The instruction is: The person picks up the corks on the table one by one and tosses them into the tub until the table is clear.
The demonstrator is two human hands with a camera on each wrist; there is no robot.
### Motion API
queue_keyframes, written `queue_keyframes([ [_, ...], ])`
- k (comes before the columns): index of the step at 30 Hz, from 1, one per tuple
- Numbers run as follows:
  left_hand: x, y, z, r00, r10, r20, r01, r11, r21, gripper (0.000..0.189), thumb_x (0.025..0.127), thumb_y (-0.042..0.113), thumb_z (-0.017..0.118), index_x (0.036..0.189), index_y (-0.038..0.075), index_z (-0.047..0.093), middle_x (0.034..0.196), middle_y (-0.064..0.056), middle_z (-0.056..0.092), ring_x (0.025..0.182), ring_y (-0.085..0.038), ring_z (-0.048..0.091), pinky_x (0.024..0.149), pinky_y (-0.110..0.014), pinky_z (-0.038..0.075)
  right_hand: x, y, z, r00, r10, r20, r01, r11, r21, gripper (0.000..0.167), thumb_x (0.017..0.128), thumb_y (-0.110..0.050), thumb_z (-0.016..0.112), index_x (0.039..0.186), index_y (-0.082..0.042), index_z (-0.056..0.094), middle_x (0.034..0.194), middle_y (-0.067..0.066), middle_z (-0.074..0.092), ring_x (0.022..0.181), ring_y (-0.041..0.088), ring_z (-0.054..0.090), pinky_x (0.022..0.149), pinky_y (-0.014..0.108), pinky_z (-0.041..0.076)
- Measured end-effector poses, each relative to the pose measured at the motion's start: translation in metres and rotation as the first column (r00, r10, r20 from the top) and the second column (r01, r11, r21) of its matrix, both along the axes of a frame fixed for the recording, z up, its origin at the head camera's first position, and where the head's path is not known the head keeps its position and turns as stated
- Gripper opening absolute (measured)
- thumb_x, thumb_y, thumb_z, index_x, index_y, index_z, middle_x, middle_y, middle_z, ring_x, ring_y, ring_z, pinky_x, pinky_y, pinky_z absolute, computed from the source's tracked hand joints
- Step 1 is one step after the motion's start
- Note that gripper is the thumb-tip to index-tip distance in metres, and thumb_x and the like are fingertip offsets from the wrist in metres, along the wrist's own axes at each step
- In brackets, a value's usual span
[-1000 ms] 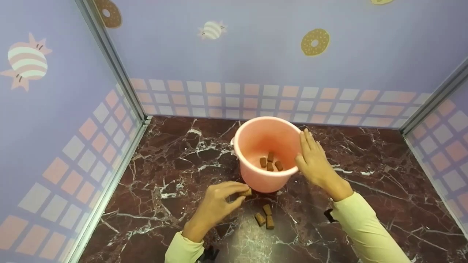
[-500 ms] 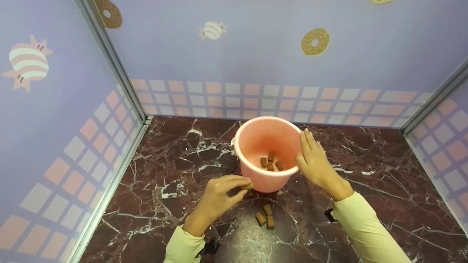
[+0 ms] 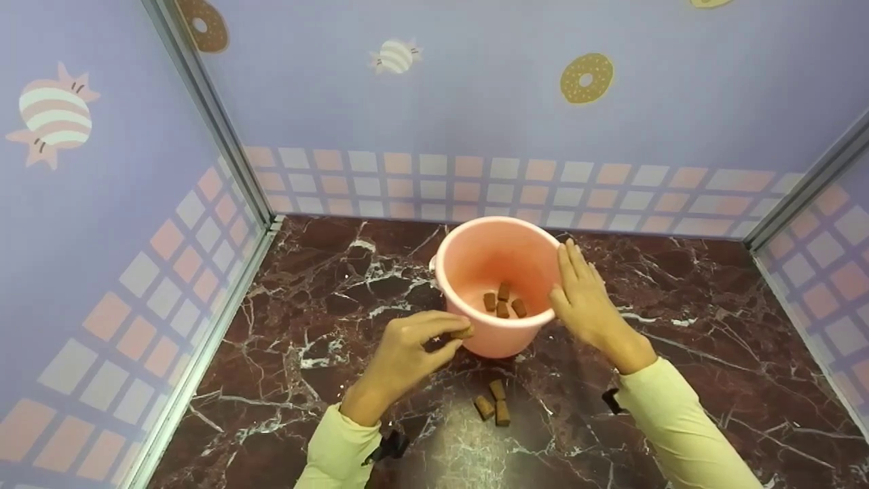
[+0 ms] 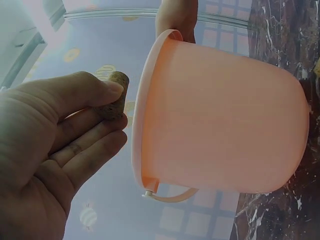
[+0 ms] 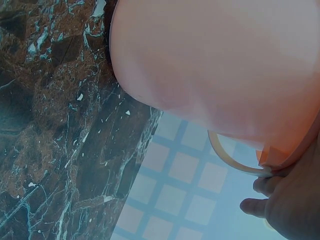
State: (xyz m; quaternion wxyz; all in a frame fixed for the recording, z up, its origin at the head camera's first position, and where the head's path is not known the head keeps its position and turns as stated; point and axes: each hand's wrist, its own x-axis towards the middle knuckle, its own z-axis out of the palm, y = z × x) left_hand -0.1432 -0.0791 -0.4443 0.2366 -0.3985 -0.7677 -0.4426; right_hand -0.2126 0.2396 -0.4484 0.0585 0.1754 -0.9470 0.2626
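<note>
A cork stopper [image 4: 118,95] is pinched between the thumb and fingers of my left hand [image 3: 407,350], up beside the near left rim of a pink bucket [image 3: 499,336]. The bucket stands upright, and several brown corks [image 3: 503,310] lie on its bottom. My right hand [image 3: 589,302] rests on the bucket's right rim, its fingers stretched out along the outside. In the right wrist view part of the bucket's handle [image 5: 235,162] hangs near those fingers. On the table in front of the bucket lie three more corks [image 3: 502,412], close together.
The table [image 3: 326,421] has a dark red marbled top with white veins. Behind it rises a lilac wall [image 3: 475,102] with pink and white squares along its foot. Another printed panel [image 3: 88,272] closes off the left side, with a metal strip along its lower edge.
My left hand has risen with its cork from low by the bucket's base toward the rim. The right hand, the bucket and the other corks have stayed in place.
</note>
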Motion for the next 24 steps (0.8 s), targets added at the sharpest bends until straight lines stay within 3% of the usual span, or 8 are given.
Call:
queue_keyframes([
  [7,-0.011,0.003,0.003,1.000,-0.010,0.003,0.010,1.000,0.030,0.034,0.078,-0.012,0.087,0.109,-0.001,0.079,0.112,-0.014,0.079,0.103,-0.025,0.077,0.097,-0.027,0.059,0.000,0.000,0.000,1.000,-0.001,0.006,0.001,1.000,-0.002,0.069,0.108,-0.015,0.041,0.164,0.012,0.010,0.173,0.029,0.002,0.160,0.045,0.004,0.129,0.060,0.001],
  [17,-0.024,0.005,0.008,1.000,0.020,0.008,-0.020,0.999,0.048,0.033,0.079,-0.010,0.087,0.110,-0.001,0.079,0.111,-0.016,0.078,0.103,-0.027,0.077,0.097,-0.029,0.059,0.001,-0.001,0.001,1.000,-0.005,0.009,0.005,1.000,0.000,0.069,0.107,-0.015,0.041,0.164,0.012,0.011,0.173,0.029,0.003,0.161,0.043,0.004,0.129,0.060,0.001],
  [24,-0.030,0.007,0.010,0.999,0.014,0.030,-0.016,0.999,0.052,0.030,0.082,-0.007,0.087,0.110,0.000,0.080,0.111,-0.012,0.079,0.099,-0.023,0.077,0.093,-0.027,0.061,0.000,0.000,0.000,1.000,-0.005,0.018,0.005,1.000,0.003,0.070,0.107,-0.015,0.041,0.164,0.012,0.010,0.173,0.029,0.002,0.161,0.043,0.004,0.129,0.059,0.000],
])
